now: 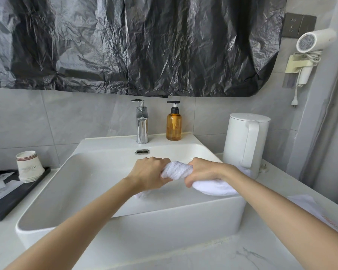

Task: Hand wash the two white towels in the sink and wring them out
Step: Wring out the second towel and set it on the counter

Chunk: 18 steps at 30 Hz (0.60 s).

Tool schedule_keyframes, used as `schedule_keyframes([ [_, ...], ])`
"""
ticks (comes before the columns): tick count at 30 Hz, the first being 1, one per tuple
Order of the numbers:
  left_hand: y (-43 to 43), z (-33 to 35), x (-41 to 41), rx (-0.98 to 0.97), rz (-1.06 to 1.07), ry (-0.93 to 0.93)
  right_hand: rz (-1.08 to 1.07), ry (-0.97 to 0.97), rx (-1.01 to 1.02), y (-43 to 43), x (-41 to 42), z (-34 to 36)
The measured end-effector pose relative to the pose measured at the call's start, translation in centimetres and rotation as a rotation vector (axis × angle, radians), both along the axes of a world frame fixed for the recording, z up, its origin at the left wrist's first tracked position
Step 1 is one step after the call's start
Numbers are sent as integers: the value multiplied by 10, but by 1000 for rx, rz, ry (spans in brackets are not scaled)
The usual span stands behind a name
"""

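Both hands hold one white towel point(177, 169) over the sink point(98, 182). The left hand point(148, 172) and right hand point(205, 171) curl tight around it, the twisted middle between them.

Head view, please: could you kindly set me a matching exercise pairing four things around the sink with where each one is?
Things:
1. towel
2. bottle
3. kettle
4. cups

Places:
A. on the tray
B. right of the sink
C. beside the tap
D. gripped by the left hand and right hand

Pairs: 1-D, 2-C, 3-B, 4-A
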<state>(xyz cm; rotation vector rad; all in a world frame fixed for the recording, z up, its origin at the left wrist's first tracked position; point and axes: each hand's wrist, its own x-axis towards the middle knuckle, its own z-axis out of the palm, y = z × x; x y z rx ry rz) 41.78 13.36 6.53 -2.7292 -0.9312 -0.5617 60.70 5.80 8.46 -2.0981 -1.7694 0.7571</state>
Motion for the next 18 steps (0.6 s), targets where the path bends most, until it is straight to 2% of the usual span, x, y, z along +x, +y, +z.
schedule_keyframes([
  [5,5,-1,0,172,-52,19,-19,33,-134,2,1,1],
  [8,6,-1,-2,194,-81,18,-19,30,-137,0,0,0],
  [10,1,3,-1,94,-27,-40,5,41,-8,1,1,-4],
  [12,-3,12,-1,-125,20,-146,30,-41,237,-4,-4,-5],
  [15,-6,22,5,-395,7,-240,84,-346,589,-11,-20,-6],
  [17,-9,26,10,-461,-10,-268,111,-531,651,-12,-30,-10],
  [18,-10,28,12,-493,-13,-270,103,-556,665,-12,-33,-12],
])
